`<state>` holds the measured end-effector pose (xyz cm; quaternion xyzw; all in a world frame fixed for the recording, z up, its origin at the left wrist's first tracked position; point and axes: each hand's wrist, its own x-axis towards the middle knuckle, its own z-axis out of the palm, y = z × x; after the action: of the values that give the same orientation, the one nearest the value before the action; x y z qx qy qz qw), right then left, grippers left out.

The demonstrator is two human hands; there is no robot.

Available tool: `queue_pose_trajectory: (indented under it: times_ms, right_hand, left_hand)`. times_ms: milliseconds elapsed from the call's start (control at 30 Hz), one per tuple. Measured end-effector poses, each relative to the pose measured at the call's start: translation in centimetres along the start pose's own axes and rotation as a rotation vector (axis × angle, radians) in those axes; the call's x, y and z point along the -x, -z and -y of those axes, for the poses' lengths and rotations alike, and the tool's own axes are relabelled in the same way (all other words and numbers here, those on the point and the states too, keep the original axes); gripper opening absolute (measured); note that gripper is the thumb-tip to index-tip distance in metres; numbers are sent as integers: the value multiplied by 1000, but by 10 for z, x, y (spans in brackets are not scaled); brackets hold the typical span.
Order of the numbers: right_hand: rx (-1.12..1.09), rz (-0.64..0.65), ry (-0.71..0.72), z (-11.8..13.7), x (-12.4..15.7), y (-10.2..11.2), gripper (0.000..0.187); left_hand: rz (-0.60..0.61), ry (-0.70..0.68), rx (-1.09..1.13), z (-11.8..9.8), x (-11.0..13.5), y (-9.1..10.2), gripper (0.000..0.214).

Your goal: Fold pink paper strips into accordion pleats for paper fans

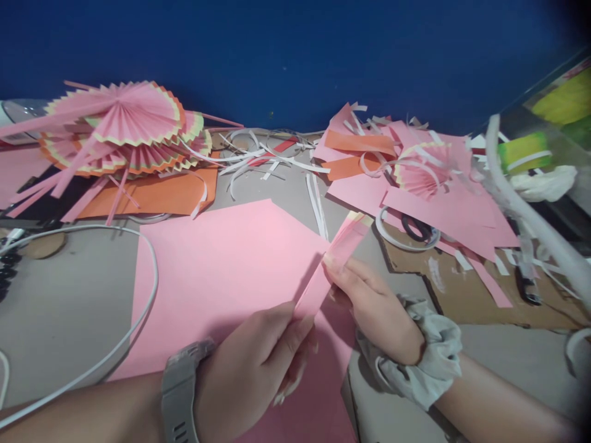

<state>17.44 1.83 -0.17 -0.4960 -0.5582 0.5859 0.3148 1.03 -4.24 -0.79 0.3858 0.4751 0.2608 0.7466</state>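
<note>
Pink folded strip [314, 292], which I hold slantwise between 2 hands, working remotely: my left hand [258, 363] pinches its near end, my right hand [369, 301] clasps it farther up, probably so its layers lie flat together. Below the left hand, a pink sheet [207, 271]; beyond it, pleated fans [138, 129], overlapping, seemingly to save room.

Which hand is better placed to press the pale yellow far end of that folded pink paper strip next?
The right hand, probably: it pinches the folded pink paper strip nearer its pale yellow far end, while the left hand holds the near end.
</note>
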Motion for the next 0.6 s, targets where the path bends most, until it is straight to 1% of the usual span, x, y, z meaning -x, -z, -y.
queue_pose_trajectory:
  times_ms: [100,200,233,267,300,367,400,433,533,600]
  right_hand:
    - [42,-66,-1,1,1,-2,39]
    - [132,-144,66,2,3,-4,40]
    - [148,-120,101,3,3,-5,39]
    - [149,-50,128,3,4,-5,38]
    - [135,49,141,3,4,-5,37]
    - [102,247,115,3,4,-6,38]
    - [96,298,86,3,4,-7,41]
    - [103,302,58,2,4,-7,44]
    - [153,204,26,2,3,-10,47]
    - [156,164,26,2,3,-12,47]
  left_hand:
    - [3,-12,-63,1,-2,1,36]
    - [21,18,-112,-5,-4,-1,37]
    - [27,17,-113,-8,-4,-2,38]
    - [37,5,-108,-10,-5,-2,38]
    - [50,-15,-99,-12,-5,-3,37]
    - [73,-45,-76,-14,-4,-2,35]
    - [81,-52,-66,-13,-4,-2,34]
    - [86,-48,-61,-13,-4,-2,34]
    - [72,-24,-51,-11,-5,-2,33]
    - [71,-25,-62,-11,-6,-2,32]
